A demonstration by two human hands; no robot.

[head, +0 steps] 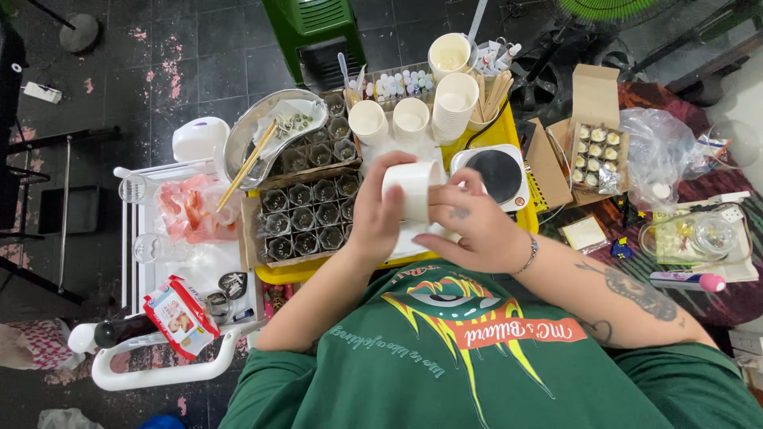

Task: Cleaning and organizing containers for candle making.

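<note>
You hold a white paper cup (413,189) over the bench (509,119); left hand (377,210) fingers wrap it, right hand (473,226) fingers pinch its rim; left of it, the glass jars (310,210) in their box sit unfilled; filled candles (596,151) wait far right.

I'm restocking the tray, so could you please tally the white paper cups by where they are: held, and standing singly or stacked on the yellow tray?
Held in both hands, left hand and right hand: white paper cup: 1
Single cups or short stacks on the yellow tray: 3
Tall stack: 1
Total: 5 cups or stacks
</note>
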